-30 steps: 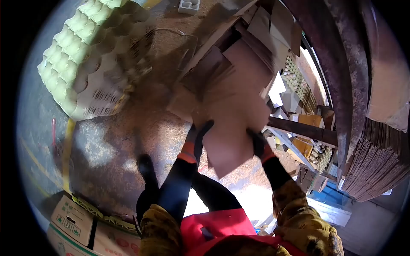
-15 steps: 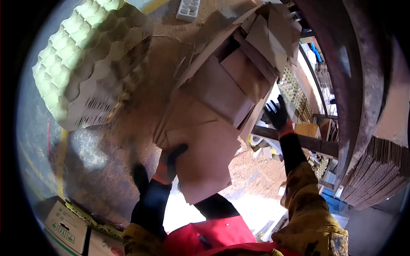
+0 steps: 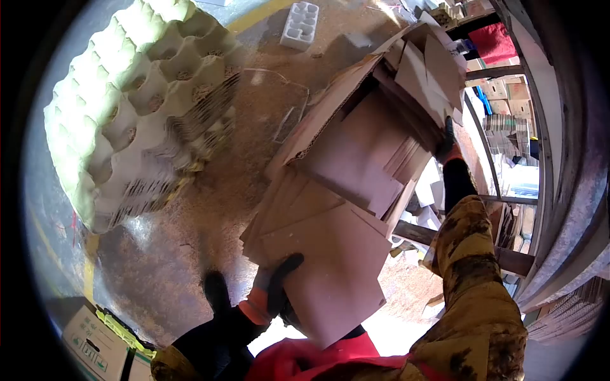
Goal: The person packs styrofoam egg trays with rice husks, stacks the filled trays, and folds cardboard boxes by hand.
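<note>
A long cardboard box [image 3: 330,105] lies slanted in front of me, filled with flat cardboard pieces [image 3: 362,140]. My left hand [image 3: 276,292], in a black and orange glove, is closed on a fanned stack of cardboard sheets [image 3: 337,267] at the near end of the box. Its thumb lies on top; the other fingers are hidden underneath. At the far right side, my right hand [image 3: 450,143] is closed at the edge of some upright cardboard pieces [image 3: 432,79]. Most of its fingers are hidden behind them.
Tall stacked egg trays [image 3: 140,114] stand at the left. A white moulded tray [image 3: 300,26] rests on the dusty floor [image 3: 171,235] beyond. Metal rails [image 3: 502,257] run along the right, with stacked cardboard [image 3: 508,133] behind them. A printed carton [image 3: 95,343] sits at lower left.
My right hand has moved from open beside the box up to the far cardboard pieces. My left hand still grips the sheets. The view has shifted, showing more of the right side.
</note>
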Demonstrator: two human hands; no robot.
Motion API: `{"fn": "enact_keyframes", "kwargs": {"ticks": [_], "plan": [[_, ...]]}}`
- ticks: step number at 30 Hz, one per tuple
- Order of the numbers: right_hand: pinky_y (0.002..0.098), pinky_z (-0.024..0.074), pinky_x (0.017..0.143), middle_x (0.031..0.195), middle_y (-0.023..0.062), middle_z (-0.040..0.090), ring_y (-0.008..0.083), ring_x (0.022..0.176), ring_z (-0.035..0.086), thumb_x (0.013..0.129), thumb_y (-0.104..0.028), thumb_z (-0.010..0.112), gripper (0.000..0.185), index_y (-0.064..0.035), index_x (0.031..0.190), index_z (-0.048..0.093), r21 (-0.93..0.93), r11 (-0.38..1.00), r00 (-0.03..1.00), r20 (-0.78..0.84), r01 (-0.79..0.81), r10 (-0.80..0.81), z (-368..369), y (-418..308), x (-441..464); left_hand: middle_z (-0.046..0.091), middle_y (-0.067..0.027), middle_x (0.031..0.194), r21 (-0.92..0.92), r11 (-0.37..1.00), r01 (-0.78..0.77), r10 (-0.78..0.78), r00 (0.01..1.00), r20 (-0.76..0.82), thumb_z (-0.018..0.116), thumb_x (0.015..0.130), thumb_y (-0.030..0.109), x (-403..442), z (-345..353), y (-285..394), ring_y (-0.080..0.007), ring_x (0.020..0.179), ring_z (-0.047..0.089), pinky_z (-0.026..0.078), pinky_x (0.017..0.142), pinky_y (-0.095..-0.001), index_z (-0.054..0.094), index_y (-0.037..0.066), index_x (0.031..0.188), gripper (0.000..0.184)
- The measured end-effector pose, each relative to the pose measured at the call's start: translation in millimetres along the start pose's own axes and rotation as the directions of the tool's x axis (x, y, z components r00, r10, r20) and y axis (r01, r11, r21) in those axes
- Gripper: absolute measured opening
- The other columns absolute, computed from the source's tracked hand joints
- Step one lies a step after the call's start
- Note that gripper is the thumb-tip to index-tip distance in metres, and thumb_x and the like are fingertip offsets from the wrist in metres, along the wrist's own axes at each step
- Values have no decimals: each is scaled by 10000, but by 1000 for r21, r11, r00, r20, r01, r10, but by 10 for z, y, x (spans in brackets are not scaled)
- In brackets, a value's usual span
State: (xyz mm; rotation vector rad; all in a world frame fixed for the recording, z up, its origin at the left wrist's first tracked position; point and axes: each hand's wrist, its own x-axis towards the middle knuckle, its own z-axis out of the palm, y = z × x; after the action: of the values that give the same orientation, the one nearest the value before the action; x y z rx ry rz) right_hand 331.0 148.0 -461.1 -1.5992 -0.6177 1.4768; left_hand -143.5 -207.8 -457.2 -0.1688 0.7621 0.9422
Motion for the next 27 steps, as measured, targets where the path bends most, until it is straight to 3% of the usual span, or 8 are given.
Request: {"fn": "enact_keyframes", "kwargs": {"ticks": [1,6,10,14,18,22,24,27], "plan": [[397,472,905,1256,106,519,272,1086,534,762,-630,587,764,-102,1298,458,-56,998,998,-56,40,-43,146,-48,-160,522,-79,1192,35,999,-3,3,1000,15,655,819,163,-5,-1,19,-187,1078,511,448,894,-297,407,56,1294,546],[335,438,941,1277,52,507,199,1130,500,850,-463,587,598,-114,1316,452,-189,975,978,-146,120,-149,726,-188,-539,511,-77,1204,65,998,-15,11,998,65,653,824,163,-5,34,43,-187,1073,516,456,890,-302,385,60,1307,562],[304,400,960,1274,11,504,175,1145,481,872,-382,588,540,-122,1324,447,-164,934,946,128,316,-297,562,-12,-176,511,-82,1203,-7,1000,16,-16,1000,-17,656,822,161,0,89,-14,-190,1069,519,463,882,-305,387,61,1305,562],[323,421,911,1249,22,526,187,1130,494,852,-419,598,564,-109,1303,461,-109,940,944,-20,324,-328,213,182,-124,516,-88,1198,45,999,2,-2,1000,5,666,813,147,-75,36,-40,-188,1070,522,470,874,-315,393,66,1305,568],[394,385,1009,1253,111,528,258,1118,526,919,-384,485,514,-25,1285,455,144,975,953,229,168,-198,553,285,-1004,524,-86,1197,76,997,-16,16,1000,-3,664,811,119,-238,100,-77,-185,1053,539,487,855,-312,376,59,1319,587],[313,448,871,1132,28,598,174,1013,565,897,-325,546,393,-82,1205,545,74,949,952,-52,305,-302,468,707,-1540,570,-98,1147,256,966,-47,39,999,37,630,831,81,-645,335,-16,-196,1029,566,496,856,-300,470,23,1242,445],[255,451,743,1071,-21,607,119,892,561,873,-291,592,350,-113,1173,570,88,972,966,-167,216,-200,383,1000,-1804,591,-114,1127,396,903,-166,143,986,88,617,834,51,-852,236,-153,-200,1029,574,498,862,-296,526,2,1184,365],[205,434,589,980,-48,599,77,730,548,845,-258,639,299,-142,1116,591,165,985,986,-166,40,-13,274,1398,-2270,571,-183,1178,750,283,-598,440,776,452,446,917,47,-1257,96,-62,-251,1093,557,478,916,-331,524,-76,1161,284]]}}
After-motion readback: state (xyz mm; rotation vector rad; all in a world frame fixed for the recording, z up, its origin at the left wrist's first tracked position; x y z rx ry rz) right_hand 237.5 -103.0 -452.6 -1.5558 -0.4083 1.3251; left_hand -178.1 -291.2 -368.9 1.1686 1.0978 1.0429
